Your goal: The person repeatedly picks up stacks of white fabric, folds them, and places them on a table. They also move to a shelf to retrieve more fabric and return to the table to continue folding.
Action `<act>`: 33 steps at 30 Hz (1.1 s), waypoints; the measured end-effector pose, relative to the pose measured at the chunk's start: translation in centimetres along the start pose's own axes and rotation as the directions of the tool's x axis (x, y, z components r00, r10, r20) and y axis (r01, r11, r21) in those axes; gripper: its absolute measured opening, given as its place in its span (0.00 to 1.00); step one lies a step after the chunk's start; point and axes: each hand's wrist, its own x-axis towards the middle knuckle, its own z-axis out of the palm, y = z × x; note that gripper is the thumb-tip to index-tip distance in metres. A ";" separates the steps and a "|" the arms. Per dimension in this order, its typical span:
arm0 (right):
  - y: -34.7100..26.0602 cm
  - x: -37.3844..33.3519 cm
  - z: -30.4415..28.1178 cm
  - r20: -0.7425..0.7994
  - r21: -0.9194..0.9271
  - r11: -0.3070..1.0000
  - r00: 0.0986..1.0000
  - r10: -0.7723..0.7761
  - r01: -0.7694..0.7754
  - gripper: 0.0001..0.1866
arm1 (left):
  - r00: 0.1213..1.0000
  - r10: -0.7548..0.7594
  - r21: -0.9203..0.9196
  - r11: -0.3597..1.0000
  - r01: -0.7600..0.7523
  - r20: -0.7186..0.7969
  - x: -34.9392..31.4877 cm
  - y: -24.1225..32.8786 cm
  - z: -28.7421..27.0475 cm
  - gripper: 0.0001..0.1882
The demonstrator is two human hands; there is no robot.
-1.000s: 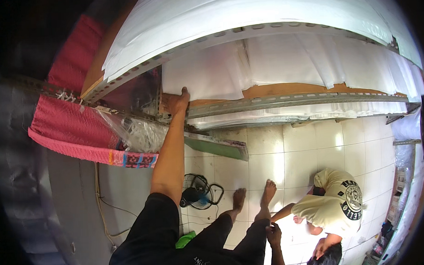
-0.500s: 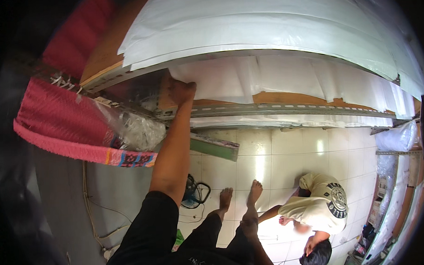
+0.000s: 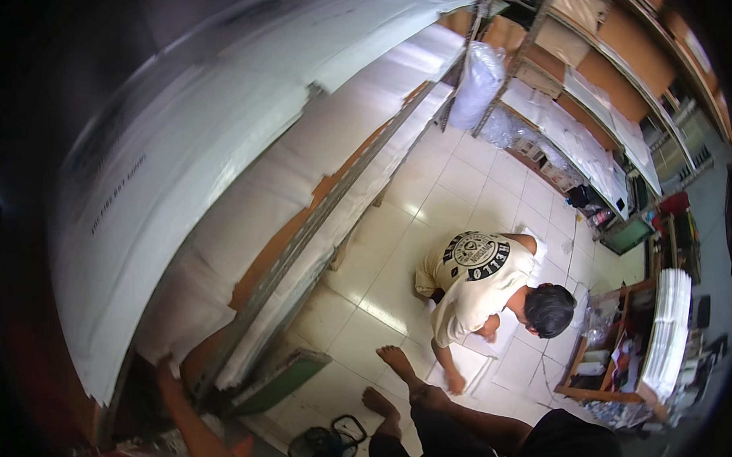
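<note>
My left hand point(image 3: 169, 374) reaches into the middle tier of the rack at the lower left. It touches the near corner of a stack of white sheets point(image 3: 188, 319); shadow hides most of its fingers. My right hand point(image 3: 430, 397) is curled over my bent knee, above my bare foot. More large white sheets point(image 3: 178, 170) cover the tier above and hang past its edge. A brown board point(image 3: 259, 280) shows beneath the middle sheets, along the slotted metal rail point(image 3: 279, 272).
A person point(image 3: 481, 281) in a cream shirt crouches on the tiled floor, hands at a white flat piece point(image 3: 467, 366). A black fan point(image 3: 317, 448) stands near my feet. Shelves point(image 3: 564, 125) with sheets line the far right. A wooden frame point(image 3: 597, 394) stands at right.
My view has swung to the right, so the rack now runs diagonally at left. My left hand stays at the sheets' corner. The crouching person has turned and reaches down to the floor.
</note>
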 end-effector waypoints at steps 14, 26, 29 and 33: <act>-34.8 -14.6 -9.6 -0.346 0.157 0.270 0.309 -0.886 0.950 0.31 | 0.926 0.204 -0.157 0.952 -0.263 -0.318 -35.2 6.7 8.3 0.21; -13.2 -9.6 0.9 0.501 0.217 0.864 0.708 -0.498 0.455 0.44 | 0.871 0.079 -0.130 0.991 -0.017 0.486 -52.0 11.8 11.5 0.20; -6.7 -13.3 0.3 0.313 0.135 0.861 0.804 -0.506 0.490 0.39 | 0.825 0.080 -0.097 0.995 -0.030 0.560 -56.2 13.2 15.0 0.18; 3.4 -16.0 -5.1 0.139 0.071 0.994 0.985 -0.098 0.088 0.38 | 0.711 0.138 -0.206 0.978 0.011 0.690 -62.8 15.2 19.7 0.21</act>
